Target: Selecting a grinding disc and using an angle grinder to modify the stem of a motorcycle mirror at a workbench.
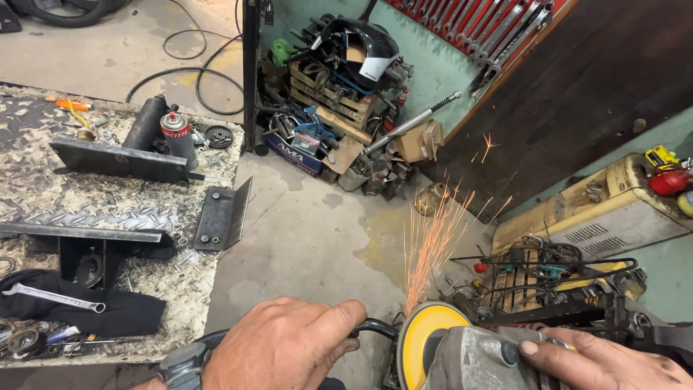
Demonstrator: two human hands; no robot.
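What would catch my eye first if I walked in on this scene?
Most likely the orange sparks spraying up over the concrete floor from the yellow-guarded angle grinder at the bottom edge. The left hand grips its side handle and the right hand rests on its grey body. After that, the row of wrenches hung on the wall at top right.

Both hands grip an angle grinder (469,357): the left hand (285,347) around its black side handle, the right hand (603,361) on the grey body. Orange sparks (433,238) fly from its yellow-guarded disc (426,339).
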